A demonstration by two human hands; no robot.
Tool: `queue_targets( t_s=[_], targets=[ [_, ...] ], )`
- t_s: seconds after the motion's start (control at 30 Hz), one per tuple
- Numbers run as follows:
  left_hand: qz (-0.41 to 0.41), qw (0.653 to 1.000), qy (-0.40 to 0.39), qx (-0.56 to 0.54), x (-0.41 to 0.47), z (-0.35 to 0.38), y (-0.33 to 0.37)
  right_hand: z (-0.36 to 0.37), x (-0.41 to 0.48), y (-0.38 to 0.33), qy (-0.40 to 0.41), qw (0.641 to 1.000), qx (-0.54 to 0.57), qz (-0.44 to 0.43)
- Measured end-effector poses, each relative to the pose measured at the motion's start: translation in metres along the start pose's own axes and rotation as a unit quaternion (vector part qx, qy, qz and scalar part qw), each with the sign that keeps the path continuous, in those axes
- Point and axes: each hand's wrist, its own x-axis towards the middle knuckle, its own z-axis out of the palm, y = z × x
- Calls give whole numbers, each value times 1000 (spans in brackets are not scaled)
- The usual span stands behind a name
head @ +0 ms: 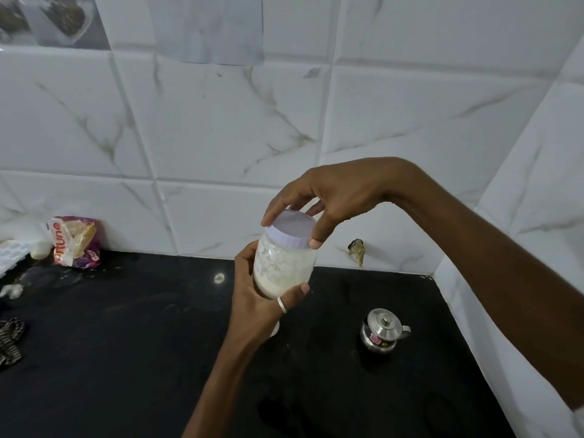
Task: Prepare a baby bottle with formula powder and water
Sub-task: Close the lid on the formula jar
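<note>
— Where's the powder jar (284,267)?

— Held up above the black counter (126,358), in the middle. The left hand (259,292) wraps its lower body; the right hand (335,197) comes from above, fingertips pinching the pale lid (292,227) (it sits on the jar).

— Anything nearby?

— A small steel pot (382,331) stands on the counter to the right; a printed packet (76,241) lies far left against the tiled wall (221,121).
</note>
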Motion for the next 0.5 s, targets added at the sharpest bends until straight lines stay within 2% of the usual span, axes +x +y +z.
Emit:
queue_targets(
  t_s=[0.23,0.37,0.5],
  targets=[
    [-1,1000,20,21,3,3,-6,1,2,-9,3,998,-32,46],
    [33,997,59,33,0,8,-3,7,3,-14,42,990,-109,84],
    [69,990,108,62,-6,15,1,18,8,-14,82,981,-123,123]
  ],
)
